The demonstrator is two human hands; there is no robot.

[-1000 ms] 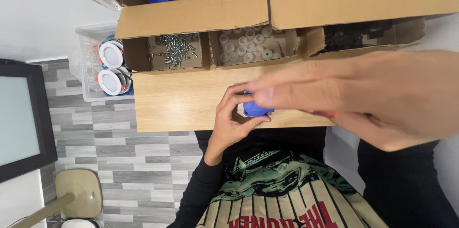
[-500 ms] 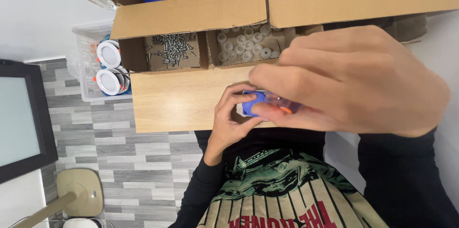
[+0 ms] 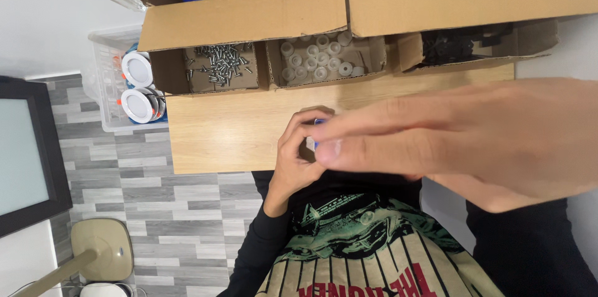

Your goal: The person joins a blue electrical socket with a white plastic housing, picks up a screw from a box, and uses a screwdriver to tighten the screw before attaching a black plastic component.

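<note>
Both hands [image 3: 299, 160] [image 3: 461, 141] pinch a small blue part [image 3: 319, 124] over the wooden table [image 3: 224, 135].

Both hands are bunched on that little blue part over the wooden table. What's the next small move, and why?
Probably ease the right hand back a little. It fills the head view and hides most of the small blue part, which the left hand pinches over the wooden table. How the part sits cannot be told. The box of screws and the box of white caps lie just beyond.
</note>
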